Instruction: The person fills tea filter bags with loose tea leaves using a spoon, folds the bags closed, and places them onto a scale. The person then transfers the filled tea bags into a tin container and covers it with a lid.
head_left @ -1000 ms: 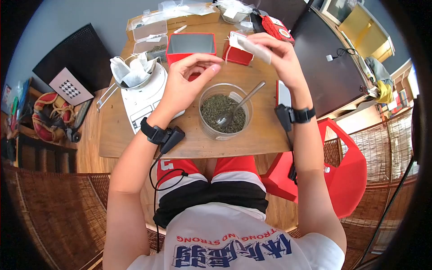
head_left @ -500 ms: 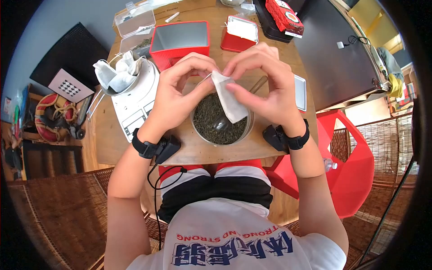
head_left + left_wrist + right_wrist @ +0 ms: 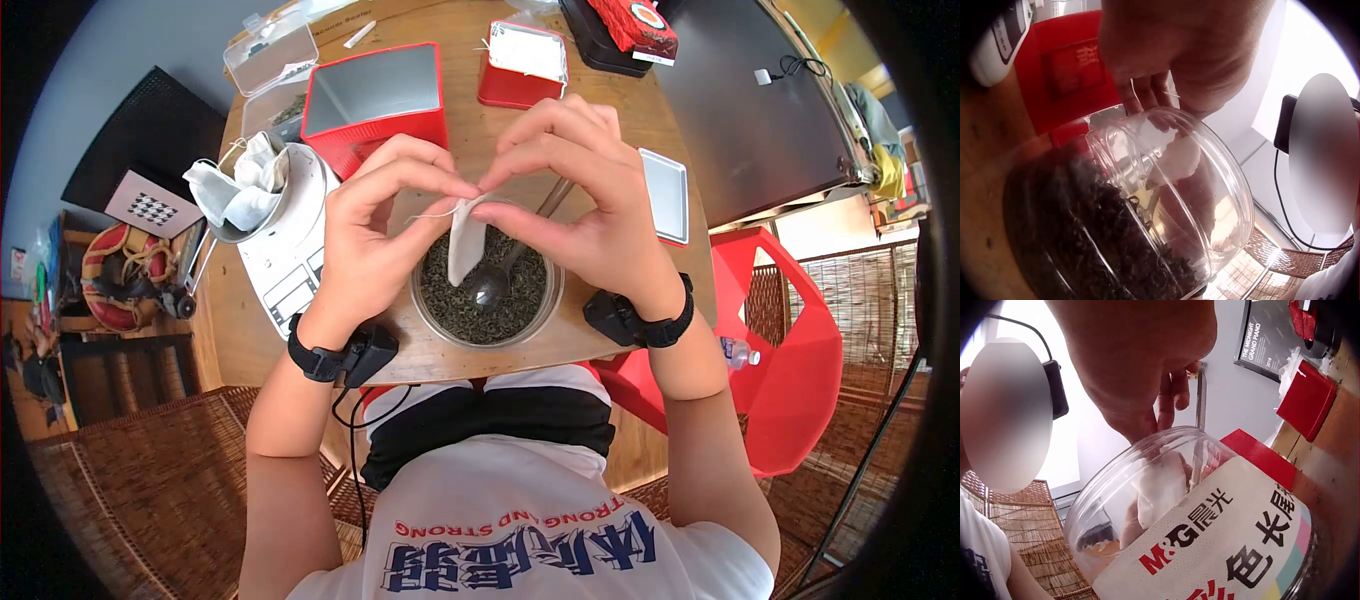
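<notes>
Over a clear round tub (image 3: 1216, 544) of dark dried tea leaves (image 3: 455, 305), both hands meet at a small white drawstring tea bag (image 3: 466, 245). My left hand (image 3: 375, 235) pinches its top edge between thumb and fingertips, a thin string trailing beside the thumb. From the other side, my right hand (image 3: 600, 205) pinches the same edge with thumb and forefinger. The bag hangs down, narrow and flat. A metal spoon (image 3: 490, 285) rests in the leaves, its handle leaning to the far right. Through the tub's wall, the right wrist view shows the bag's white cloth (image 3: 1163, 481).
Beyond the left hand stand an open red tin (image 3: 430, 125) and a white scale (image 3: 285, 280) bearing a metal pan (image 3: 225, 232) of white bags. Farther back is a smaller red tin (image 3: 510, 95) holding white bags. A pale tray-like lid (image 3: 665, 195) lies at the right edge.
The right hand brought the tea bag from near the small red tin to over the tub, where the left hand met it. The bag has since turned edge-on, both hands now at its top.
</notes>
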`<state>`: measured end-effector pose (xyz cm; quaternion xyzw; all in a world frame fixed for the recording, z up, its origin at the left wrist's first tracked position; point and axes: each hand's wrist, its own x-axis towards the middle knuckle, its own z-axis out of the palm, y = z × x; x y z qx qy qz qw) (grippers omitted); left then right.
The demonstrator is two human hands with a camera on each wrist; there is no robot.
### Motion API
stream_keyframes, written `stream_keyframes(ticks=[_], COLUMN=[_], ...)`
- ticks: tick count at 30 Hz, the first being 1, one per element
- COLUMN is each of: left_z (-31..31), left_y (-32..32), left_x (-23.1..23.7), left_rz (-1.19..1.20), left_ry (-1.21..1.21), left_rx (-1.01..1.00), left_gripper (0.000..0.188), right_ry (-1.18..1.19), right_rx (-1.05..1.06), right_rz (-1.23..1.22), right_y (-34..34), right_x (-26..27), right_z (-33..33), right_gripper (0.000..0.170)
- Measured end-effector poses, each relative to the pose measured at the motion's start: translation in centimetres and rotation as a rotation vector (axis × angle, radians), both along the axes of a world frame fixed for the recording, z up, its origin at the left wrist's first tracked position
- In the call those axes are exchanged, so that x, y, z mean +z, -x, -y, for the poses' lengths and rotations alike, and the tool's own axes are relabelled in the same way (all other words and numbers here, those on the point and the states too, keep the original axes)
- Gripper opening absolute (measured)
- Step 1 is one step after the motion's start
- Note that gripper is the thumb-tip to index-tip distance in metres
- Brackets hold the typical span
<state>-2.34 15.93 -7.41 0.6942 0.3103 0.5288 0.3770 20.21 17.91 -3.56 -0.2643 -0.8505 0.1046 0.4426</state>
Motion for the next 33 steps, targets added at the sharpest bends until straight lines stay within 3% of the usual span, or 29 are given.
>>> stream_keyframes(ticks=[10,18,25,30,33], left_z=[-0.14,0.03,0.05,0.18,0.04], left_y=[0.14,-0.28,-0.04,-0.07,0.12], left_x=[-0.34,-0.17,-0.18,0.09,0.05], left_rz=[0.069,0.163,0.101,0.092,0.101], left_ry=[0.054,0.160,0.108,0.106,0.092], left_rx=[-0.067,-0.182,-0.193,-0.199,-0.191], left_gripper=[0.017,0.013,0.014,0.014,0.015], right_ry=[0.017,0.269,0.280,0.393,0.312], right_rx=[0.025,0.254,0.208,0.283,0.204], right_rz=[0.025,0.017,0.045,-0.019,-0.079], right_y=[-0.14,-0.13,-0.21,-0.42,-0.09], right_x=[-0.01,0.35,0.29,0.37,0.05], right_z=[0.01,0.43,0.52,0.46,0.35], right_gripper=[0.019,0.016,0.020,0.021,0.017])
